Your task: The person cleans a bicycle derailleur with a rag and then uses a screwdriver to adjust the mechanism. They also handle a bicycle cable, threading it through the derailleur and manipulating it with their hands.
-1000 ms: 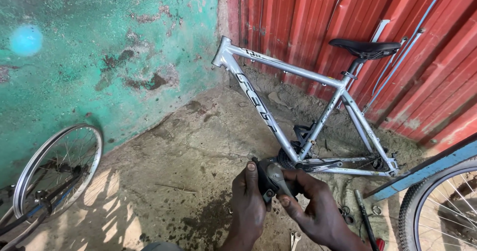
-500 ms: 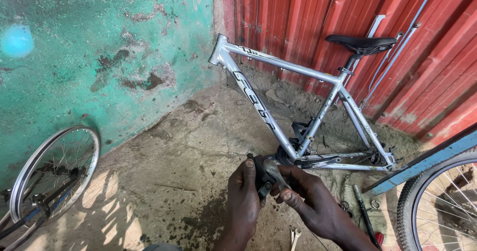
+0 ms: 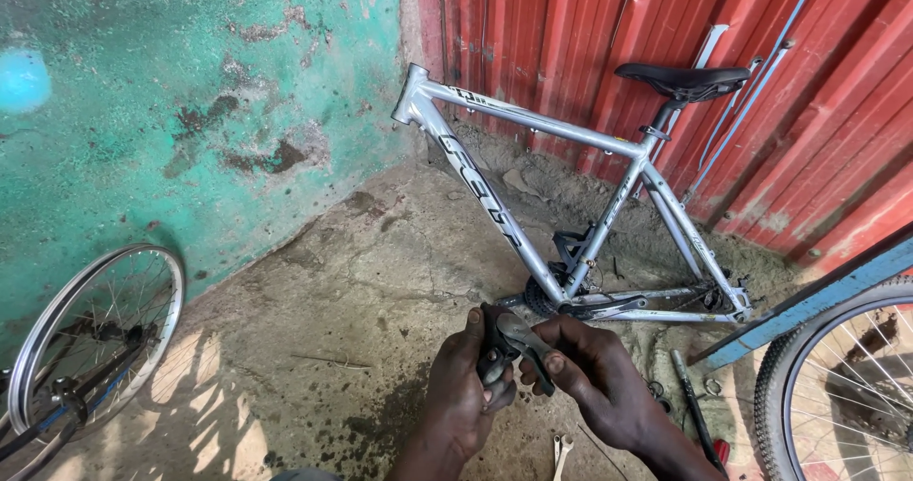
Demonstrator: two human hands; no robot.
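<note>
My left hand (image 3: 464,391) and my right hand (image 3: 592,378) both grip a small dark metal bicycle part (image 3: 509,340), a lever-like piece, held between them over the ground. Just beyond the hands a silver bicycle frame (image 3: 533,215) with a black saddle (image 3: 683,78) leans against the red corrugated wall; it has no wheels or fork. Its crank and chainring (image 3: 544,300) sit right behind my fingers.
A bare spoked wheel (image 3: 90,333) leans on the green wall at left. Another tyred wheel (image 3: 837,386) and a blue bar (image 3: 808,305) stand at right. A wrench (image 3: 561,454) and a dark tool (image 3: 692,407) lie on the oil-stained concrete.
My hands stay on the part and have shifted it slightly; the view has tilted down and left a little, so the frame sits lower right.
</note>
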